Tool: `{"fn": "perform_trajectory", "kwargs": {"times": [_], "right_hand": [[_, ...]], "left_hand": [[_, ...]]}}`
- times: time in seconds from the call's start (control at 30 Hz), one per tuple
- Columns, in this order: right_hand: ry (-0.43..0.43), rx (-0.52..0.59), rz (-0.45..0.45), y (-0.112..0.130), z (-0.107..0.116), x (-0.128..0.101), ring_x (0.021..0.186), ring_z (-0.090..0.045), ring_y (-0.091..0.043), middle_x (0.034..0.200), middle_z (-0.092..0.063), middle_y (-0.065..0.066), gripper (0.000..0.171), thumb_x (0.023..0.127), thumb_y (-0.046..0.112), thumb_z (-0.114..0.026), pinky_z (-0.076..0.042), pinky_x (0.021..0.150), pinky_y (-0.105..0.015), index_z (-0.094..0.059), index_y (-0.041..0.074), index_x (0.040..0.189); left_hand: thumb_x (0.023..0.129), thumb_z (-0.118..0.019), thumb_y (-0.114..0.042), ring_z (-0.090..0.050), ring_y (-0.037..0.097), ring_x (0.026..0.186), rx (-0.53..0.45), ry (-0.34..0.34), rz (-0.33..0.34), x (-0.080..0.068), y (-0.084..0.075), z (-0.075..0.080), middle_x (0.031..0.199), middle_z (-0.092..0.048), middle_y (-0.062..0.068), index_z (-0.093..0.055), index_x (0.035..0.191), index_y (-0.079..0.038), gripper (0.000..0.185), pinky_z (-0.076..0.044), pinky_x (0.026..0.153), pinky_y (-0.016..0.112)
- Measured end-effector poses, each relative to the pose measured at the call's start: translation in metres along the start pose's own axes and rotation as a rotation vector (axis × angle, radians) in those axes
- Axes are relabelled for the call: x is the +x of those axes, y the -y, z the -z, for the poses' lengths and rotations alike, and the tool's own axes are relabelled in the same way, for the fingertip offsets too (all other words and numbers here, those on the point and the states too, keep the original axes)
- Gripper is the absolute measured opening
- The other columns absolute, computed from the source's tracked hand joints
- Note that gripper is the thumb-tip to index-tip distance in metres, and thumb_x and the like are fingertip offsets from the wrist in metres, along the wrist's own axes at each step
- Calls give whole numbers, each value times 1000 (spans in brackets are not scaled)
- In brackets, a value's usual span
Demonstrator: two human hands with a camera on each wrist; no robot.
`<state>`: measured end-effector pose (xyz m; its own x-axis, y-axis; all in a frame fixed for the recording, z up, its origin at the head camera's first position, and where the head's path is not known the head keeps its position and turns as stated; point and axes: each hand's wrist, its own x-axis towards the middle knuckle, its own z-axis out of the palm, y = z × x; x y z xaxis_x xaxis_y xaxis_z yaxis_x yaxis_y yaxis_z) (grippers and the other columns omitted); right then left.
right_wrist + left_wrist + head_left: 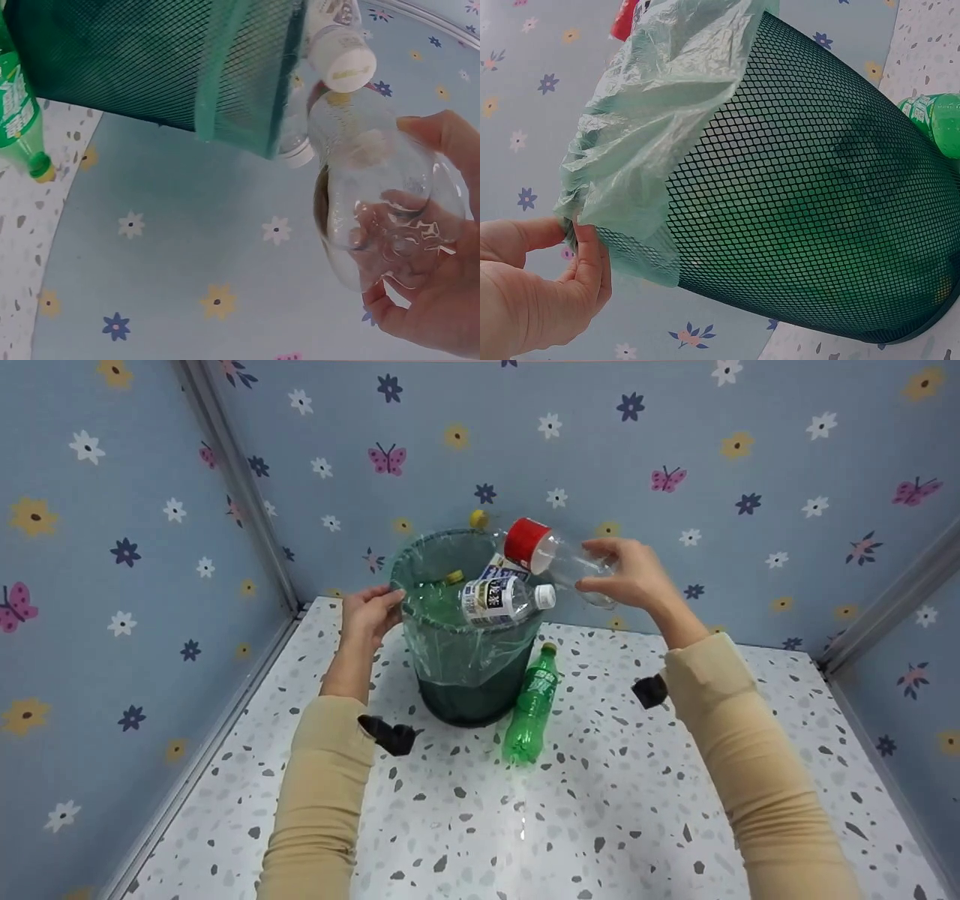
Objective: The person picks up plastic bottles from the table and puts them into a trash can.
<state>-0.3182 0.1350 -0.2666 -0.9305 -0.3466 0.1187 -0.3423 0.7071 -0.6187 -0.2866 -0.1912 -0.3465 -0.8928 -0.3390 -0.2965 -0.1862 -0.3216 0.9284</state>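
Note:
My left hand (369, 615) pinches the lined rim of a dark mesh trash bin (802, 172) between thumb and fingers. A thin green bag (645, 127) folds over that rim. My right hand (628, 574) grips the base end of a clear plastic bottle (375, 202) with a red label (527, 544). This bottle lies tilted over the bin's right rim, its neck end toward the bin. A white-capped bottle (495, 600) with a printed label sticks out of the full bin. Green bottles (439, 598) show inside.
A green bottle (532, 705) with a yellow-green cap lies on the speckled floor, against the bin's right side. Behind the bin stands a blue flowered wall (570, 457). Another flowered panel (112, 607) rises at the left.

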Motion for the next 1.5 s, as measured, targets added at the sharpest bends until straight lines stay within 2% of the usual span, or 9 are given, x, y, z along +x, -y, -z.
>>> {"fn": "perform_trajectory", "kwargs": {"times": [0.37, 0.73, 0.83, 1.0, 1.2, 1.5], "right_hand": [[-2, -35, 110, 30, -4, 19, 111, -44, -25, 122, -51, -9, 57, 70, 13, -74, -36, 92, -37, -52, 5, 122], [-179, -59, 233, 46, -25, 33, 106, -47, -21, 116, -52, -8, 51, 70, 22, -76, -36, 90, -30, -57, 5, 114], [-205, -49, 235, 48, -32, 35, 109, -45, -20, 117, -51, -8, 52, 72, 24, -74, -35, 92, -28, -55, 5, 116], [-254, -11, 229, 48, -38, 35, 110, -42, -19, 119, -49, -6, 50, 78, 30, -68, -33, 93, -28, -53, 7, 119], [-306, 40, 248, 41, -38, 32, 106, -45, -20, 117, -51, -8, 45, 82, 31, -64, -35, 91, -29, -54, 5, 117], [-414, 266, 282, 22, -45, 17, 97, -52, -20, 110, -56, -11, 40, 82, 25, -65, -41, 86, -31, -56, 1, 112]], "left_hand": [[85, -57, -5, -53, 16, 84, 2, -1, -4, 0, 1, 0, 102, -48, 8, -46, 121, 3, 39, -46, 79, 29], [85, -58, -6, -52, 15, 82, 7, -5, 2, 0, 0, 1, 103, -47, 8, -45, 123, 2, 40, -45, 80, 29], [86, -57, -6, -52, 16, 84, 7, -2, 5, 0, 0, 1, 105, -47, 8, -45, 122, 2, 40, -45, 80, 29], [86, -57, -5, -52, 17, 89, 7, 2, 9, 1, -1, 0, 111, -47, 10, -44, 124, 2, 40, -45, 81, 29], [86, -57, -6, -52, 18, 91, 12, 0, 14, 1, -2, -1, 113, -47, 12, -45, 124, 2, 40, -45, 81, 29], [85, -58, -6, -53, 18, 88, 5, -5, 9, 1, -1, 0, 107, -48, 10, -47, 121, 2, 38, -46, 80, 29]]}}
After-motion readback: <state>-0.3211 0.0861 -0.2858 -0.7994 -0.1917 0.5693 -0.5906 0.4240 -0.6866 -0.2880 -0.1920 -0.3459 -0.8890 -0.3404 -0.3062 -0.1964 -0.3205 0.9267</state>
